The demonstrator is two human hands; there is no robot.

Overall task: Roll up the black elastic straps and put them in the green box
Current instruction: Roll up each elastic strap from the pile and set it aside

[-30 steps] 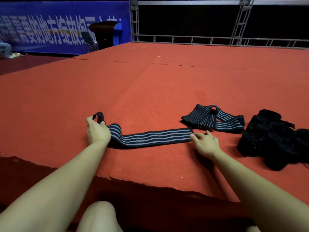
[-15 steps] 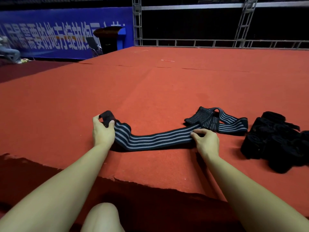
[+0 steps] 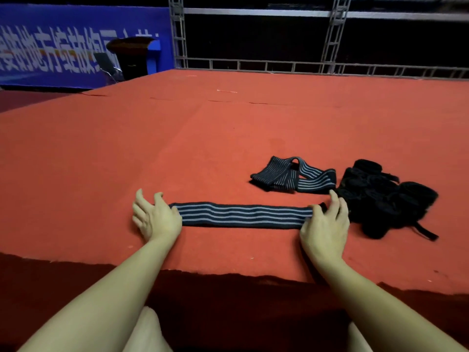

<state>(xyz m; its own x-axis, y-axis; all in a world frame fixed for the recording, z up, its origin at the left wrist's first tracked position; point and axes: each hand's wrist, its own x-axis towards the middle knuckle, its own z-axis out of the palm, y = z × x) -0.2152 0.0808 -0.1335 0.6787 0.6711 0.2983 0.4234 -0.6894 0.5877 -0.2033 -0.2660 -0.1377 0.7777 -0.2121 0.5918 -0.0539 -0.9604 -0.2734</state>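
- Left hand [image 3: 157,217]: fingers spread, palm pressing one end of the striped strap [image 3: 241,215]
- Right hand [image 3: 326,226]: fingers apart, pressing the other end
- Strap: flat and straight on the red carpet [image 3: 177,153], near its front edge
- Second strap [image 3: 295,177]: loosely folded, beyond
- Black pile [image 3: 380,196]: right, just beside the right hand
- Blue banner [image 3: 63,44]: white characters, blurred, unreadable
- Metal truss [image 3: 330,39]: along the far edge

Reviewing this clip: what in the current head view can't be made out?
- Green box: not in the head view at all.
- Black pile: too dark to count its straps or tell which are rolled.
- Flat striped strap: both ends covered, by the left hand and the right hand.
- Blue banner: text blurred and cut off at the left edge.
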